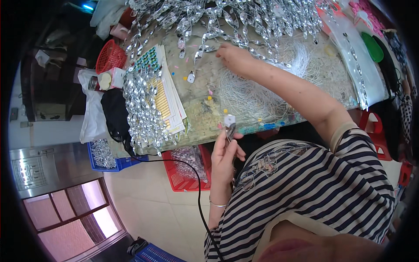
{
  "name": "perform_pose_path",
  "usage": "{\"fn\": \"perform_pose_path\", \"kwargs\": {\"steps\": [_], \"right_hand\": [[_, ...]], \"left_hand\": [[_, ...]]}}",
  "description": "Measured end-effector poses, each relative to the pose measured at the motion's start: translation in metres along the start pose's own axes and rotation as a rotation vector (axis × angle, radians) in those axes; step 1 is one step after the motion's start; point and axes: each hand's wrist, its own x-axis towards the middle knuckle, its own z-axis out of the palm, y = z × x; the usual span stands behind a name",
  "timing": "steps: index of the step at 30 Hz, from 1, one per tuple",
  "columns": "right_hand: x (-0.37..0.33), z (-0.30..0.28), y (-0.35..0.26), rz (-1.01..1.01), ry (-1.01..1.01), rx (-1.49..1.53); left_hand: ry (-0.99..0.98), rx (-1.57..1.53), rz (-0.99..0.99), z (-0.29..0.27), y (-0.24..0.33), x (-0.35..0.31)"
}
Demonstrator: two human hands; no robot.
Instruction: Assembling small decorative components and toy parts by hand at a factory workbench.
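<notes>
My left hand (224, 153) is closed at the table's near edge. Its thumb and fingers pinch a silver twisted foil strip with a white six-sided tab (229, 120) standing up at its top. Across the table reaches my right hand (235, 59), its fingertips pressed together on a shiny silver twisted strip (209, 49); the exact grip is partly hidden. Beyond it lies a large heap of silver twisted strips (209, 15). Under my right forearm spreads a tangle of thin clear-white threads (248, 94).
More silver spirals (144, 105) lie over sheets of stickers (170, 91) at the left. A red basket (109, 56) stands behind them. A red crate (174, 177) and a blue crate (124, 163) sit below the table. A black cable (198, 192) hangs down near my left arm.
</notes>
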Motion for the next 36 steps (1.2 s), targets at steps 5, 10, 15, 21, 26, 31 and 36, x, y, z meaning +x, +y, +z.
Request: {"fn": "perform_pose_path", "kwargs": {"steps": [5,10,15,21,26,31,36], "right_hand": [[0.001,0.008,0.003,0.071,-0.061,-0.152],[0.007,0.008,0.018,-0.009,-0.125,-0.215],[0.004,-0.036,-0.014,0.156,-0.158,0.192],[0.002,-0.042,-0.012,0.374,-0.156,0.548],[0.012,-0.009,0.013,0.038,-0.054,-0.125],[0.014,0.0,0.01,0.06,-0.167,-0.214],[0.013,0.01,0.021,0.029,-0.156,-0.197]], "left_hand": [[-0.006,-0.045,-0.029,-0.013,-0.003,-0.011],[0.012,-0.051,-0.028,-0.018,-0.004,-0.01],[0.034,-0.053,-0.045,-0.019,-0.009,-0.011],[-0.013,-0.044,-0.054,-0.027,-0.013,-0.009],[0.015,-0.027,-0.047,-0.013,-0.008,-0.008],[0.017,-0.025,-0.073,-0.021,-0.014,-0.011],[0.041,-0.016,-0.09,-0.021,-0.008,-0.009]]}}
